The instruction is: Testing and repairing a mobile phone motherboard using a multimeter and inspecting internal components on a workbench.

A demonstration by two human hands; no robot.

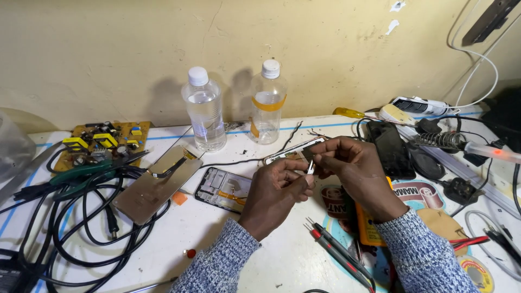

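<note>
Head view: two clear bottles stand by wall, left one (pixel 204 108) plain with white cap, right one (pixel 267 103) banded with amber tape. Round printed sticker (pixel 334 201) on white table (pixel 271 255) under hands. Left hand (pixel 279 187) pinches silvery tweezers (pixel 310 166) between thumb and fingertips; long axis near upright, tips up. Right hand (pixel 353 165) closed on small dark part (pixel 308 153) touching tweezer tips, above table centre.

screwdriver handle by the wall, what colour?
Translucent yellow: the screwdriver lies right of the bottles. Head view, the only one.
</note>
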